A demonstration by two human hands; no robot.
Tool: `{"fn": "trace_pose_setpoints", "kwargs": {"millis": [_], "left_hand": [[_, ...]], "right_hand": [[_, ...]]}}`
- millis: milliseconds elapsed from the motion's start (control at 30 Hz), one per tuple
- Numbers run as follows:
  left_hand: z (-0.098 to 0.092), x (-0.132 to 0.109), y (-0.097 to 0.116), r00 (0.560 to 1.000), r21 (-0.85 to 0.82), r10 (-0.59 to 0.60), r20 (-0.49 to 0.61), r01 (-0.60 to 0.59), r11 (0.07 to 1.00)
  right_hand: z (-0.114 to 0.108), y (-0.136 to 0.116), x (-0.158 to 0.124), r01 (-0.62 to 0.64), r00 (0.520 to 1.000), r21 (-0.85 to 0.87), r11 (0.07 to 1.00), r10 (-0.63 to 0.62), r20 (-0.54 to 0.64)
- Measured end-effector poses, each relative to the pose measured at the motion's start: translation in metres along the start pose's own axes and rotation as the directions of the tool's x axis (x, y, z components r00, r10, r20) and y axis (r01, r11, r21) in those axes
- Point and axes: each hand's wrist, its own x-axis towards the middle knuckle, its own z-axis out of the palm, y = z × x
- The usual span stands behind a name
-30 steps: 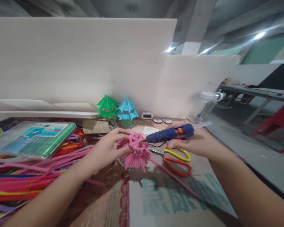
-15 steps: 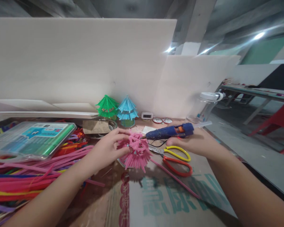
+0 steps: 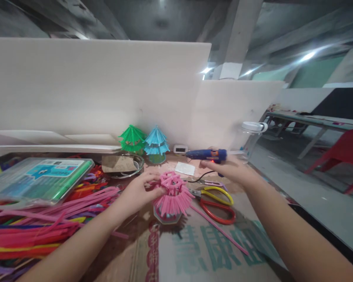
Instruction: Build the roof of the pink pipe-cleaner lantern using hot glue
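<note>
A small pink pipe-cleaner pagoda (image 3: pixel 172 192) with a fringed roof stands upright on the cardboard in front of me. My left hand (image 3: pixel 142 192) is closed on its left side, thumb and fingers around the upper part. My right hand (image 3: pixel 233 168) grips a blue hot glue gun (image 3: pixel 207 155) with a small red light, its nozzle pointing left, apart from the pagoda. Fingers under the gun are partly hidden. Scissors (image 3: pixel 217 209) with yellow and red handles lie right of the pagoda. A single pink pipe cleaner (image 3: pixel 223 233) runs out on the cardboard.
Green (image 3: pixel 132 139) and blue (image 3: pixel 156 143) pagodas stand at the back. A plastic case (image 3: pixel 41 180) and a heap of coloured pipe cleaners (image 3: pixel 32 235) fill the left. A clear bottle (image 3: pixel 250 137) stands back right, near a white timer (image 3: pixel 180 149) and a white paper piece (image 3: pixel 184 169).
My right hand has drawn the glue gun away from the pink pagoda, up and toward the back. My left hand has stayed on the pagoda, which now sits more upright. The view has tilted slightly.
</note>
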Motion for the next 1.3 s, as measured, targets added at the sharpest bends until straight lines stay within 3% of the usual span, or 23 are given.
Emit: {"fn": "trace_pose_setpoints", "kwargs": {"millis": [167,367,500,667,833,933,1100,1300], "left_hand": [[0.002,-0.001,-0.002,0.994,-0.091,-0.098,0.056,0.102,0.991],[0.002,-0.001,-0.004,0.995,-0.068,-0.077,0.071,0.082,0.994],[0.003,-0.001,-0.003,0.995,-0.067,-0.049,0.089,0.055,0.996],[-0.002,-0.001,0.000,0.994,-0.002,-0.034,0.100,0.034,0.999],[-0.004,0.000,0.001,0.992,-0.065,-0.034,0.125,0.042,0.997],[-0.002,0.001,0.001,0.994,-0.030,0.033,0.102,-0.030,0.999],[0.000,-0.001,0.005,0.997,-0.023,0.011,0.076,-0.010,1.000],[-0.001,-0.006,0.017,0.989,0.039,0.036,0.143,-0.042,0.998]], "right_hand": [[0.020,0.030,0.042,-0.188,0.982,-0.081,0.979,0.188,0.002],[0.048,0.067,0.063,-0.339,0.935,-0.172,0.925,0.352,0.052],[0.056,0.084,0.063,-0.353,0.923,-0.227,0.907,0.377,0.072],[0.045,0.093,0.056,-0.300,0.943,-0.318,0.899,0.330,0.042],[0.022,0.080,0.018,-0.204,0.979,-0.412,0.888,0.189,-0.076],[0.021,0.054,-0.017,-0.077,0.997,-0.434,0.898,0.077,-0.018],[0.051,0.015,-0.062,0.099,0.985,-0.458,0.883,-0.022,0.170],[0.089,0.018,-0.061,0.115,0.971,-0.494,0.862,0.006,0.237]]}}
